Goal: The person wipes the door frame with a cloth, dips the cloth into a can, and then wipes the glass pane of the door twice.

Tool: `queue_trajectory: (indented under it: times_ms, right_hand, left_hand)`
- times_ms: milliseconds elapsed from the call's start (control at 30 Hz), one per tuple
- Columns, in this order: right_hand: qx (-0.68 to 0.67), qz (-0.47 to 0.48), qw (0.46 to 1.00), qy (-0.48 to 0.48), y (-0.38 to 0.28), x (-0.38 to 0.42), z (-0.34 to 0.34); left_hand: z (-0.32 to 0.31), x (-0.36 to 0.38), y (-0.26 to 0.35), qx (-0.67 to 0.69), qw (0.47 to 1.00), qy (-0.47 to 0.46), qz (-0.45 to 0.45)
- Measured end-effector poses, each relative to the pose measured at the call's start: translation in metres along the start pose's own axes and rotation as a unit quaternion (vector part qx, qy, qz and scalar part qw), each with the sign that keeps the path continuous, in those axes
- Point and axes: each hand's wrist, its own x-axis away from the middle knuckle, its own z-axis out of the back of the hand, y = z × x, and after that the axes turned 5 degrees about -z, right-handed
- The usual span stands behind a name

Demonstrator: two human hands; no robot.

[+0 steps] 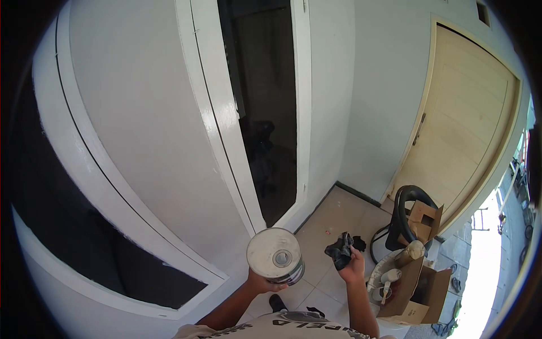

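My left hand (265,282) is closed around the lower side of a paint can (272,247). The can's top is pale and smudged, with a small round opening or cap near one edge; part of a printed label shows on its side. In my right hand (354,267) is a crumpled black cloth (340,250), possibly thin plastic, with its folds sticking out past the fingers. The two hands are apart, both in front of my body above the tiled floor.
At right, a black chair (400,217) bears a cardboard box (426,220). Nearer stands an open cardboard box (420,294), beside a paint-stained container (390,276) and a brush (385,292). White-framed windows (302,113) line the left wall; a cream door (460,107) is at right.
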Motion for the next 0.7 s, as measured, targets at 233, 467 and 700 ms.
queue_trajectory:
  times_ms: [233, 467, 700]
  right_hand:
    - [0.019, 0.028, 0.999, 0.035, 0.002, -0.001, -0.004]
    - [-0.025, 0.09, 0.994, 0.062, 0.005, -0.046, 0.107]
    - [-0.014, 0.193, 0.974, 0.114, 0.021, -0.059, 0.14]
  left_hand:
    - [0.02, 0.002, -0.023, 0.049, 0.998, 0.028, 0.039]
    - [0.082, 0.043, -0.288, -0.121, 0.962, -0.245, 0.012]
    - [0.046, -0.041, -0.3, 0.076, 0.954, -0.29, 0.001]
